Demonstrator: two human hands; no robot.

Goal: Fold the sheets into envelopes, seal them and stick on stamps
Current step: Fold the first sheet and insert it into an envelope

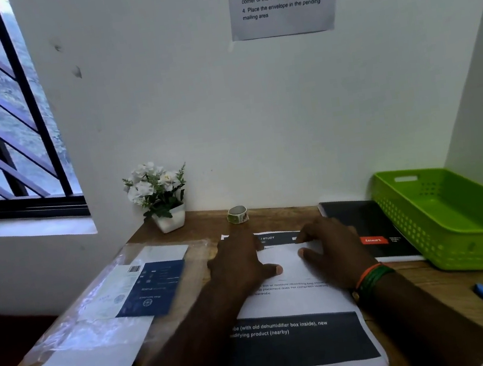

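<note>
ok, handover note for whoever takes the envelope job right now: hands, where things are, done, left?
Left hand and right hand: both open, flat on the top printed sheet, a stack at desk centre.
Envelope pack in plastic to the left; sticker roll by the wall; green basket on the right holds nothing visible.
Done: nothing folded, sealed or stamped in view.
Left: fold, insert, seal, stamp, place in the basket.
</note>
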